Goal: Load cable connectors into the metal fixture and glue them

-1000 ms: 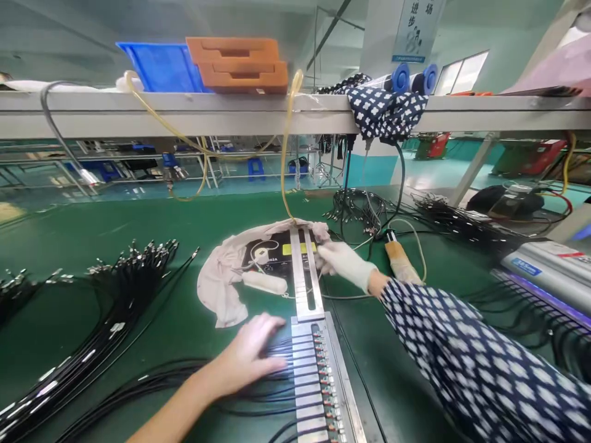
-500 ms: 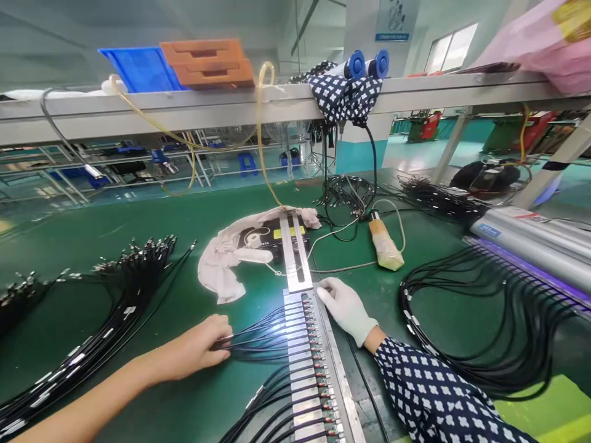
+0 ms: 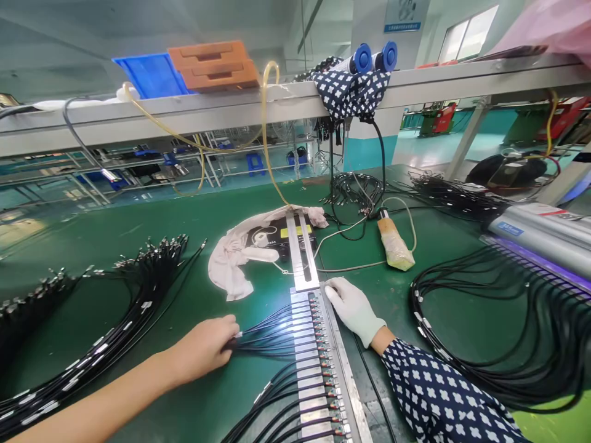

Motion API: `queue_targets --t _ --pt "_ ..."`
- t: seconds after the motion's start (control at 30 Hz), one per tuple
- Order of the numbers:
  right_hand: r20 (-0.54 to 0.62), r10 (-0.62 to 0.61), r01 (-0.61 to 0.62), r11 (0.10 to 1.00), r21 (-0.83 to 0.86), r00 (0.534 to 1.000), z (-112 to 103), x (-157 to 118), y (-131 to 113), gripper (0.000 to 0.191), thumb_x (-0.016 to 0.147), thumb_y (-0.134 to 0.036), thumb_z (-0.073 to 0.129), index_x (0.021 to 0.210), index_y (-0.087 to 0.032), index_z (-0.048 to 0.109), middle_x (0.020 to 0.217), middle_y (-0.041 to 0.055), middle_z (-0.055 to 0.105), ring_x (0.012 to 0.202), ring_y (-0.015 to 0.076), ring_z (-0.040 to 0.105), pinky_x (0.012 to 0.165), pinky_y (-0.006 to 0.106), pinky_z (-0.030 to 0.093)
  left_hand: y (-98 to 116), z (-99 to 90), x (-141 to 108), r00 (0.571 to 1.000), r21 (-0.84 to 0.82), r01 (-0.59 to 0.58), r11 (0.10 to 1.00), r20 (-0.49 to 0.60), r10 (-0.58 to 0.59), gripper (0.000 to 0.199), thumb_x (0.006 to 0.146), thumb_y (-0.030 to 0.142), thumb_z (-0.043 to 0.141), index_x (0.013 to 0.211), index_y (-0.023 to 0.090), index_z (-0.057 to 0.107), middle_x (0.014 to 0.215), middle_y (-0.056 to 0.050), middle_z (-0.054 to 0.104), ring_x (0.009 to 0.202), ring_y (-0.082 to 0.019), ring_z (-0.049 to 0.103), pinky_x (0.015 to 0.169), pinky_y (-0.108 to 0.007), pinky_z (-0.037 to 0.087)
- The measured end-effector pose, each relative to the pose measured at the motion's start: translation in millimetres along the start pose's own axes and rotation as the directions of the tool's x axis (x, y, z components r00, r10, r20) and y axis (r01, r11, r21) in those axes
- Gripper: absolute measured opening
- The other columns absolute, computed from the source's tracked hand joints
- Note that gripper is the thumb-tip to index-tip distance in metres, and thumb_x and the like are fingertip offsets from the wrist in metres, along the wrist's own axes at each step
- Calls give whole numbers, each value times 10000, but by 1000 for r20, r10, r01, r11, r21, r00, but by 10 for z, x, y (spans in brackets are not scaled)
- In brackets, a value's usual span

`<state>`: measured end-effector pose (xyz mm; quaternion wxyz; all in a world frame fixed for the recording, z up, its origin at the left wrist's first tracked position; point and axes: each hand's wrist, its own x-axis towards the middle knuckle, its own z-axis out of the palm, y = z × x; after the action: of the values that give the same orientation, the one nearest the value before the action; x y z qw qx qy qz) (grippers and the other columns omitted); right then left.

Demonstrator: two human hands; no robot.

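Observation:
Black cables (image 3: 268, 346) run from a long metal fixture (image 3: 308, 369) into my bare left hand (image 3: 207, 347), whose fingers are closed round them. Their connector ends sit in a row along the fixture's right part. My right hand (image 3: 353, 307), in a white glove, rests at the fixture's upper right edge with thumb and fingers together; whatever may be between them is too small to make out. A slotted metal plate (image 3: 303, 258) extends from the fixture's far end over a black device with a yellow label. A pale cloth (image 3: 231, 264) curves around that device.
Cable bundles (image 3: 133, 320) lie at left. A taped tool (image 3: 393, 246) with a cord and looped cables (image 3: 429, 338) lie at right, beside a silver unit (image 3: 545, 234). A shelf beam (image 3: 231, 114) crosses above, holding blue and orange bins.
The whole view has shifted, so the table, fixture and both hands appear slightly farther right. My left hand still holds the cables, and my right hand stays by the fixture's edge.

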<state>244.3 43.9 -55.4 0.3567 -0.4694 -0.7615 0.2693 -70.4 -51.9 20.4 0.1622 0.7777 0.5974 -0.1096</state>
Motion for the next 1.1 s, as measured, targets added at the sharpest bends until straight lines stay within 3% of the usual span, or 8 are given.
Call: queue_targets --t 0.13,0.3,0.4,0.57,0.63,0.73,0.87,1.1 --pt "2 4 -4 1000 -8 1000 6 8 7 242 977 -309 409 926 -208 623 945 50 651 917 211 610 841 320 443 31 -57 7 1000 -7 -1 1000 28 1 94 662 162 473 677 223 404 811 -69 562 882 -295 565 813 -401 402" --pt "4 12 -12 1000 -17 1000 6 1 -12 192 955 -332 464 921 -220 617 939 31 654 885 206 615 789 313 448 -68 -231 14 969 -210 30 977 247 24 117 754 321 490 736 225 424 687 22 487 618 -174 545 588 -275 449" --pt "5 10 -9 1000 -25 1000 4 1 -18 184 953 -321 464 919 -226 618 945 28 659 887 204 619 794 311 452 -85 -428 40 932 -314 70 947 358 50 350 850 532 424 783 201 516 634 30 458 528 -142 475 478 -241 412" --pt "24 0 1 999 -33 1000 13 8 9 163 946 -288 469 949 -234 623 967 27 662 912 200 618 808 305 455 -65 -778 81 962 -440 43 897 260 81 524 903 629 384 839 173 633 660 25 424 596 -121 381 514 -213 302" --pt "28 0 1 1000 -30 1000 18 7 17 147 935 -278 488 967 -236 626 972 25 663 912 197 619 816 302 455 -91 -726 61 967 -512 51 857 241 86 528 902 641 388 863 180 644 650 34 404 584 -115 340 517 -219 269" --pt "29 8 -8 1000 -26 1000 13 4 6 143 928 -273 506 973 -235 636 961 19 666 895 191 623 818 303 459 -186 -422 12 956 -531 91 843 283 75 598 844 712 438 680 159 599 619 16 447 576 -118 372 539 -230 297" --pt "30 17 -16 1000 -27 999 -6 10 -24 136 928 -274 519 958 -235 645 950 9 670 889 185 626 816 299 462 -357 -82 11 956 -551 160 819 295 11 617 802 776 420 629 185 458 623 16 469 531 -100 350 487 -214 269" --pt "21 42 -41 999 -25 999 0 25 -16 121 922 -262 528 945 -231 643 938 7 676 894 189 628 816 307 463 -398 -224 -35 958 -613 179 769 286 4 599 768 783 467 633 201 432 534 74 316 453 -72 206 421 -209 142"
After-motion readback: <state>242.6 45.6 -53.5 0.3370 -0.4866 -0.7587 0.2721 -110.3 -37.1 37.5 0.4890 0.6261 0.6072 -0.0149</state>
